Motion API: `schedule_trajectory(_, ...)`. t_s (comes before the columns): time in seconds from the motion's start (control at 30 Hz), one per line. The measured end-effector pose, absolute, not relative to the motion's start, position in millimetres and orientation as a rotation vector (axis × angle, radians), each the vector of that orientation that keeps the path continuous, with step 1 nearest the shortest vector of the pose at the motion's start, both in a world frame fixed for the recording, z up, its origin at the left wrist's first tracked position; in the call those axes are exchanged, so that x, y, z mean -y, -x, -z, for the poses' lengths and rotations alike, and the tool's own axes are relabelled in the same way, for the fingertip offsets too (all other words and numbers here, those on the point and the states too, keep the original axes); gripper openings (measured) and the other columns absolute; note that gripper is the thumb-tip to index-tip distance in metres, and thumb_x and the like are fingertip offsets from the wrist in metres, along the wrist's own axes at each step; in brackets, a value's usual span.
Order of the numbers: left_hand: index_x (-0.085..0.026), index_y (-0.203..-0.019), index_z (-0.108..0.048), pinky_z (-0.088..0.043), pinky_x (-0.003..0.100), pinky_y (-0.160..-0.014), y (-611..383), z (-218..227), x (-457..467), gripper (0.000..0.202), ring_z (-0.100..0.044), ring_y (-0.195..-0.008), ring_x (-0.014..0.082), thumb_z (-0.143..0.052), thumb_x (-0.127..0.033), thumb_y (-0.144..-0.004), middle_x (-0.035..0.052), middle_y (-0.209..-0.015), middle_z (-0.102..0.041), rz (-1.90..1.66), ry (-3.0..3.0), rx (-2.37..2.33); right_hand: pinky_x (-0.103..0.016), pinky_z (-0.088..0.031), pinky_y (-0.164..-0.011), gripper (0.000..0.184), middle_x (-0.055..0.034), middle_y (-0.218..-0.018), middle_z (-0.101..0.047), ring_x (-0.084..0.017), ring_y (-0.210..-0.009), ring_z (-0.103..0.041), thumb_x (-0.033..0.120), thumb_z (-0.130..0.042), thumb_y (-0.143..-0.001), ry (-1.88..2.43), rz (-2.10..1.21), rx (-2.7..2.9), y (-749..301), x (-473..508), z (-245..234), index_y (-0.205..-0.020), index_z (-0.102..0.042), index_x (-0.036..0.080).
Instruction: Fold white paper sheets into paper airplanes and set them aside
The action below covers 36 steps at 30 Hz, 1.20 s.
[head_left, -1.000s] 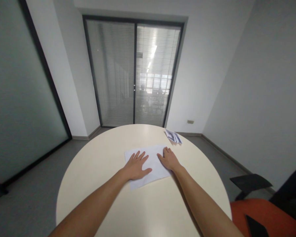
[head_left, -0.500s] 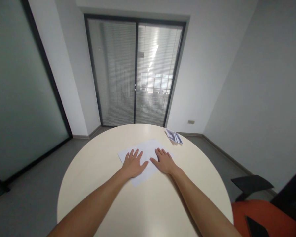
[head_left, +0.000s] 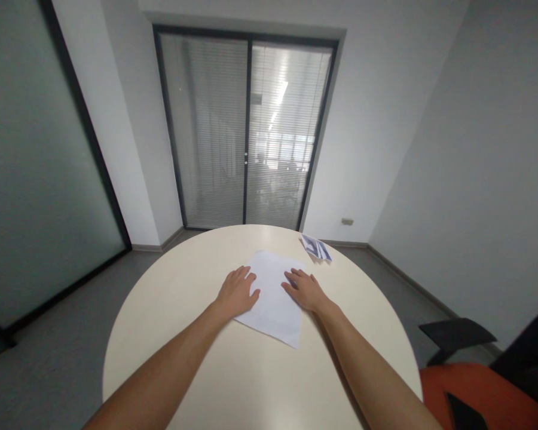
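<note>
- The white sheet of paper (head_left: 273,295) lies flat on the round tabletop (head_left: 183,358), on its far half, between my two hands.
- A second ago it lay nearly broadside to me. Now it has swung round, one corner pointing toward me and another away, so I judge the turning of the sheet under my palms to be well along.
- My left hand (head_left: 237,294) is open and flat, fingers loosely spread, with the fingertips on the sheet's left edge; it grips nothing.
- My right hand (head_left: 305,291) is likewise open, palm down on the sheet's right edge, pressing rather than holding.
- A small stack of printed cards (head_left: 316,247) sits near the tabletop's far rim, apart from the sheet.
- An orange chair (head_left: 475,394) stands at my right.
</note>
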State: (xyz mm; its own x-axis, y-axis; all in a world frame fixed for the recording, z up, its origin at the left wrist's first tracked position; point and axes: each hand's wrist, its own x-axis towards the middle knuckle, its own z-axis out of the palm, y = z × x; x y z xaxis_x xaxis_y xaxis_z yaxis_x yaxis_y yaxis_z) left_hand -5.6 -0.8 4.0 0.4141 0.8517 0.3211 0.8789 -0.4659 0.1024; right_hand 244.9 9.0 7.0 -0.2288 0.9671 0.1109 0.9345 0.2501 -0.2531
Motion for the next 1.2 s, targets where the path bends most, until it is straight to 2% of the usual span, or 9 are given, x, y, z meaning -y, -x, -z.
schedule_trajectory(0.07, -0.018, -0.14, -0.052, -0.031, 0.047, -0.113, 10.3, 2.0, -4.0, 0.055, -0.037, -0.142, 0.0321, -0.05, -0.044, -0.092, 0.0142, -0.152, -0.043, 0.476, 2.62, 1.6, -0.061, -0.022, -0.114, 0.06, -0.0145, -0.156, -0.039, -0.034, -0.144, -0.032, 0.057, -0.041, -0.097, 1.743, -0.25, 2.296, -248.5, -9.3, -6.6, -0.145, -0.049, 0.022)
schedule_trajectory(0.13, -0.02, -0.143, -0.05, -0.03, 0.048, -0.114, 13.9, 6.5, -7.6, 0.057, -0.037, -0.142, 0.032, -0.047, -0.049, -0.093, 0.0126, -0.153, -0.043, 0.435, 2.663, 1.616, -0.062, -0.019, -0.115, 0.066, -0.014, -0.157, -0.036, -0.035, -0.146, -0.029, 0.062, -0.043, -0.094, 1.728, -0.303, 2.297, -252.5, -9.9, -6.2, -0.147, -0.047, 0.022)
schedule_trajectory(0.3, -0.022, -0.134, -0.059, -0.034, 0.047, -0.111, 17.3, 4.7, -9.1, 0.051, -0.049, -0.132, 0.0308, -0.048, -0.05, -0.092, 0.0124, -0.143, -0.055, 0.45, 2.647, 1.574, -0.063, -0.014, -0.116, 0.071, -0.0145, -0.157, -0.037, -0.037, -0.146, -0.027, 0.068, -0.05, -0.089, 1.695, -0.376, 2.281, -263.4, -12.1, -5.7, -0.144, -0.051, 0.025)
schedule_trajectory(0.43, -0.022, -0.127, -0.064, -0.038, 0.047, -0.107, 20.6, -3.3, -7.0, 0.049, -0.057, -0.118, 0.0315, -0.05, -0.052, -0.091, 0.0137, -0.128, -0.063, 0.467, 2.61, 1.538, -0.057, -0.016, -0.118, 0.071, -0.0127, -0.156, -0.039, -0.036, -0.146, -0.03, 0.071, -0.056, -0.083, 1.526, -0.44, 2.329, -270.9, -13.5, -5.8, -0.139, -0.058, 0.027)
schedule_trajectory(0.5, -0.021, -0.126, -0.065, -0.037, 0.047, -0.107, 23.8, -5.6, -7.1, 0.05, -0.057, -0.118, 0.0316, -0.051, -0.053, -0.09, 0.0144, -0.125, -0.063, 0.466, 2.633, 1.511, -0.055, -0.017, -0.119, 0.071, -0.0121, -0.155, -0.041, -0.035, -0.145, -0.032, 0.071, -0.059, -0.082, 1.479, -0.459, 2.334, -272.9, -14.5, -5.4, -0.137, -0.06, 0.027)
schedule_trajectory(0.7, -0.016, -0.135, -0.057, -0.027, 0.046, -0.117, 29.3, -4.1, -10.6, 0.053, -0.04, -0.14, 0.0292, -0.045, -0.049, -0.095, 0.0143, -0.151, -0.046, 0.438, 2.863, 1.421, -0.05, -0.027, -0.117, 0.06, -0.0148, -0.147, -0.051, -0.033, -0.139, -0.042, 0.065, -0.057, -0.086, 1.388, -0.394, 2.354, -273.9, -19.3, -3.5, -0.128, -0.068, 0.023)
schedule_trajectory(0.83, -0.017, -0.138, -0.056, -0.03, 0.044, -0.116, 27.6, -2.3, -11.1, 0.052, -0.044, -0.138, 0.0282, -0.044, -0.047, -0.097, 0.0133, -0.148, -0.05, 0.451, 2.852, 1.42, -0.046, -0.029, -0.117, 0.055, -0.0133, -0.142, -0.057, -0.031, -0.136, -0.046, 0.061, -0.051, -0.092, 1.351, -0.389, 2.339, -273.5, -17.1, -7.0, -0.124, -0.07, 0.021)
schedule_trajectory(1.03, -0.02, -0.139, -0.055, -0.03, 0.043, -0.115, 28.1, 1.9, -13.3, 0.052, -0.044, -0.137, 0.0283, -0.043, -0.047, -0.098, 0.0117, -0.149, -0.049, 0.48, 2.845, 1.423, -0.046, -0.032, -0.116, 0.062, -0.012, -0.151, -0.047, -0.031, -0.138, -0.044, 0.064, -0.062, -0.083, 1.411, -0.519, 2.314, -273.5, -12.3, -12.5, -0.129, -0.066, 0.022)
schedule_trajectory(1.2, -0.019, -0.139, -0.056, -0.03, 0.042, -0.116, 28.6, 4.6, -14.9, 0.051, -0.044, -0.137, 0.0276, -0.043, -0.046, -0.098, 0.012, -0.148, -0.05, 0.491, 2.846, 1.401, -0.044, -0.033, -0.116, 0.063, -0.0143, -0.151, -0.046, -0.03, -0.139, -0.044, 0.064, -0.062, -0.084, 1.369, -0.55, 2.309, -279.2, -17.8, -6.0, -0.13, -0.066, 0.02)
